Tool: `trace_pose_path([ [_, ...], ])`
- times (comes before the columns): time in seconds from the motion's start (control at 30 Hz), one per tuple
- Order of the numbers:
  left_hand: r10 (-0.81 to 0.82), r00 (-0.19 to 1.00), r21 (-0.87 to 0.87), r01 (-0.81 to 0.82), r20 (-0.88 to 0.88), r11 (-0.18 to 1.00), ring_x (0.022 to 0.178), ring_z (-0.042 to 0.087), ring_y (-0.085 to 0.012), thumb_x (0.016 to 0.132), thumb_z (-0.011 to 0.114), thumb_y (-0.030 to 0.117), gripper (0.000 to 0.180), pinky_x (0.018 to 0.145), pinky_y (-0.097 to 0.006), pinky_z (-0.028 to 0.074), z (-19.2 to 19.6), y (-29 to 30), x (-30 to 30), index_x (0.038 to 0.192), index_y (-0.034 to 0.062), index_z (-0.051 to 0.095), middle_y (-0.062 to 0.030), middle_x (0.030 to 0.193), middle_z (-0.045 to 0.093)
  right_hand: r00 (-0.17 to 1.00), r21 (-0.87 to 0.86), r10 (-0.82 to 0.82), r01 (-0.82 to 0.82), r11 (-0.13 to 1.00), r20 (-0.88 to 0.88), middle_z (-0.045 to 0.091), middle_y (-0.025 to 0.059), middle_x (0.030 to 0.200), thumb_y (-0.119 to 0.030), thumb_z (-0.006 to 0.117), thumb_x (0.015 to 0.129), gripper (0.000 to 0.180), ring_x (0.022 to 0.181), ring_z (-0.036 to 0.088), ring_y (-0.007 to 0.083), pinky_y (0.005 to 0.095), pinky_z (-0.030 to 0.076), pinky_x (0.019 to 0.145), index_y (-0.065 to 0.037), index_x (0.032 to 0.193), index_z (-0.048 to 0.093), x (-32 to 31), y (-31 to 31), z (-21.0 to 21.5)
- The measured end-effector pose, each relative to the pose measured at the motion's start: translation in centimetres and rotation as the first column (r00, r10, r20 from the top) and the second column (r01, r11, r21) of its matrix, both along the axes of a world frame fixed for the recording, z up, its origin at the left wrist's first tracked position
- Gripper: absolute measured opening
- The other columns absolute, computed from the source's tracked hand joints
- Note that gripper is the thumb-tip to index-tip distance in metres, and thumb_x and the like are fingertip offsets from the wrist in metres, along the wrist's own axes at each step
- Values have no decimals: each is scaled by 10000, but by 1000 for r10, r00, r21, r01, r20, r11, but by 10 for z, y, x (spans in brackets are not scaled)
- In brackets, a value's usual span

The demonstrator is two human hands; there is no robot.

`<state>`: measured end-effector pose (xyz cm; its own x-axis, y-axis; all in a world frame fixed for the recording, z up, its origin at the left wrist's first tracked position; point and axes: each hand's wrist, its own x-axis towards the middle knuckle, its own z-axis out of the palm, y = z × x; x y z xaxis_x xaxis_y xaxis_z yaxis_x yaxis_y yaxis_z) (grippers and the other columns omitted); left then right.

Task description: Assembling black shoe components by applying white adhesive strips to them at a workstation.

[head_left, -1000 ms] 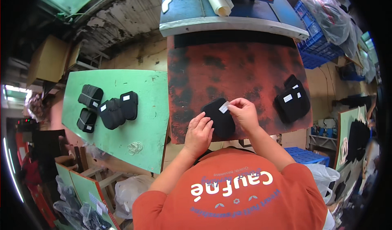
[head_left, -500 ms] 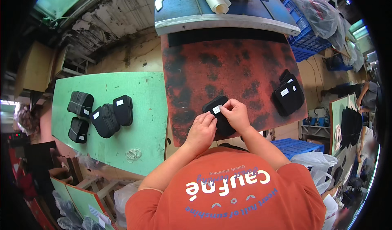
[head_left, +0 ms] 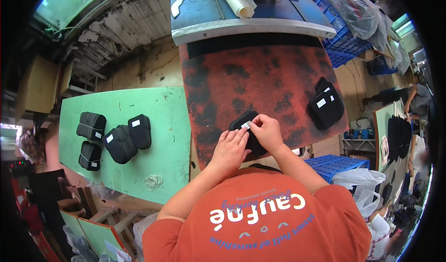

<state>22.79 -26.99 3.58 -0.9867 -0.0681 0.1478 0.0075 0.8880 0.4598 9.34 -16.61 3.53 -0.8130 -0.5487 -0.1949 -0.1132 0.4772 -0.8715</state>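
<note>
1. While flat on the near edge of the rust-red table (head_left: 260,76), looks like a small black pouch (head_left: 242,122) with rounded corners, matte and dark.
2. Carries a small white label (head_left: 245,125) at its near end.
3. Pinched there by both hands, left hand (head_left: 231,149) and right hand (head_left: 266,131) close together, fingertips meeting on the label.

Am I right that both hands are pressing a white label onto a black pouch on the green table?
Not quite. The head view shows both hands, left hand and right hand, at the white label on a black pouch on the rust-red mat, not the green table.
</note>
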Motion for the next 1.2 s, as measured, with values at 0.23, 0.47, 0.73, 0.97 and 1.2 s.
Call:
trace_pose_path([
  [0.23, 11, 1000, -1, -11, 4, 1000, 1139, 482, -303, 794, 654, 266, 497, 995, -441, 340, -1, 1, 0, 1190, -6, 527, -124, 1288, 508, 985, 71, 33, -21, 997, -171, 610, 150, 741, -111, 698, 709, 137, 703, 606, 282, 369, 484, 655, 4, 685, 626, -12, 0, -8],
  [0.47, 18, 1000, 46, -17, -24, 999, 1105, 491, -307, 768, 681, 223, 469, 969, -438, 361, 2, 0, -1, 1149, -13, 542, -131, 1263, 520, 993, 115, -8, 22, 993, -119, 610, 143, 754, -140, 730, 679, 181, 755, 603, 279, 361, 481, 677, -6, 732, 619, -19, -2, -9],
  [0.73, 104, 983, 225, -69, -148, 972, 1160, 475, -344, 738, 701, 133, 406, 987, -440, 375, -10, -3, 5, 1087, -32, 573, -154, 1244, 524, 924, 82, 54, -24, 996, -379, 582, 108, 703, -85, 698, 718, 148, 712, 572, 239, 341, 461, 646, -37, 759, 564, -18, 5, -6],
  [0.97, 95, 986, 166, -72, -134, 983, 1205, 451, -349, 741, 696, 126, 403, 1004, -442, 366, -13, 2, 7, 1084, -43, 570, -159, 1247, 520, 963, 53, -70, 86, 995, -261, 592, 121, 733, -79, 707, 720, 201, 675, 571, 262, 338, 458, 625, -26, 792, 527, -96, 36, 2],
  [1.2, 121, 983, 176, -96, -137, 980, 1172, 474, -356, 745, 674, 89, 384, 991, -436, 377, -13, 4, 5, 1083, -52, 559, -183, 1171, 535, 628, 116, 521, -569, 814, -578, 582, 79, 814, -83, 677, 668, 99, 865, 552, 279, 383, 457, 768, -83, 765, 655, -49, -5, 15],
])
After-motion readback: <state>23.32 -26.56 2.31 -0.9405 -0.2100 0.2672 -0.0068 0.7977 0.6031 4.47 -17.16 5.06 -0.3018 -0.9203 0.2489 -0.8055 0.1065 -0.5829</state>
